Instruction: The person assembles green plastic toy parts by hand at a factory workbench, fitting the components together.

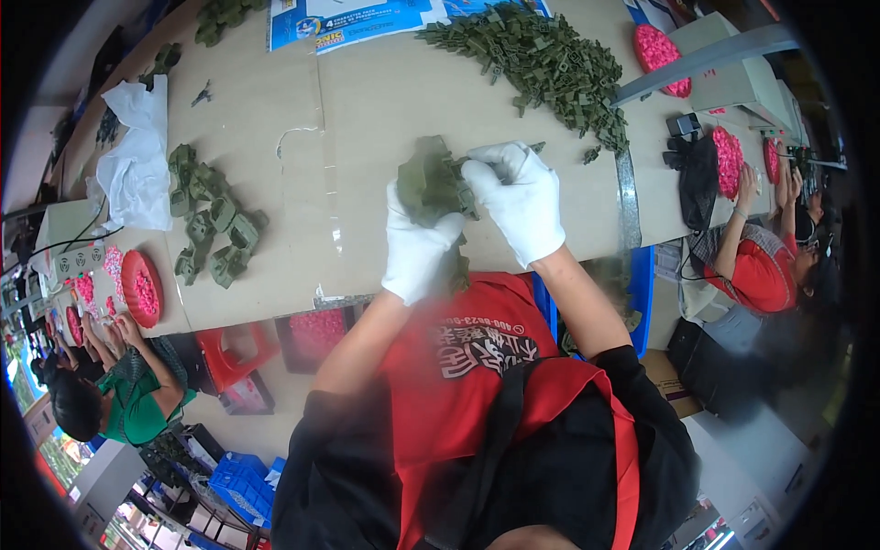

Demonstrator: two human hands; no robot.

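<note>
My gloved left hand [417,247] is closed round an olive-green moulded plastic part [429,183], held up above the table near its front edge. The part has a broad, irregular shape and looks slightly blurred. At its right side, my gloved right hand [522,202] is closed in a pinch, thumb and fingertips at the part's edge. Whatever sits between those fingertips is too small and hidden to name. Up and to the right lies a large heap of small green plastic pieces [550,69]. Several bigger green moulded parts [220,215] lie in a loose group on the left.
Crumpled white plastic sheeting [137,151] is at the left, and a blue printed sheet [357,18] at the far edge. Round red trays [142,289] hold pink pieces. A blue bin [642,293] stands below the table's right side. Co-workers sit left [151,390] and right [761,270].
</note>
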